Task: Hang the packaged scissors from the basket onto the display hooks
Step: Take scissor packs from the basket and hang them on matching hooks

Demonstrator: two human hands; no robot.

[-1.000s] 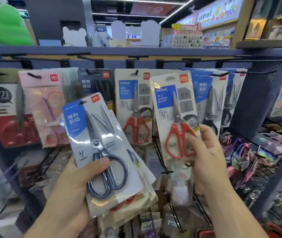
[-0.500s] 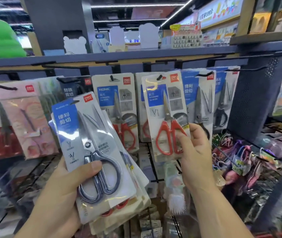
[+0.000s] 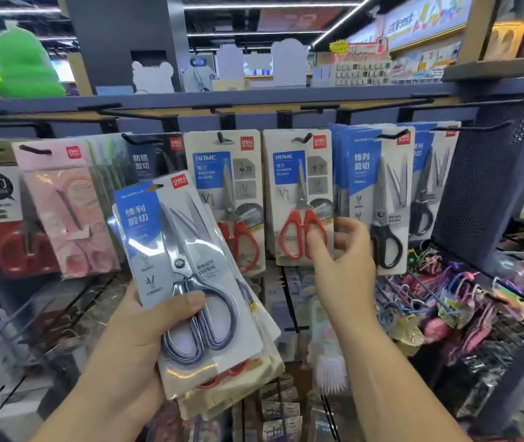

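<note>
**Red pack is up, next pack waits**

The red pack has gone from the right hand's grip onto its hook. It hangs straight now.

Nearest, low and left of the red pack, the left hand holds a stack of packs. Its thumb presses across the handles of the top pack. That pack leans. Its long side runs from low right to up left, with the blades and the hang hole at the top end and the handles down by the thumb. I think it is light, with stiff card and a shiny cover that may slip. The scissors likely make the low end heavier. The best place to take it is low, by the handles, so the hole is free for a hook.

A bit farther, at the low right corner of the red pack, is the right hand. Its thumb lies over a red handle and its fingers curl just beside the edge. I cannot tell if it pinches the pack or only touches it.

Farthest, the red pack hangs blades up, handles down. Blue packs hang just right of it and look like the top pack.
</note>
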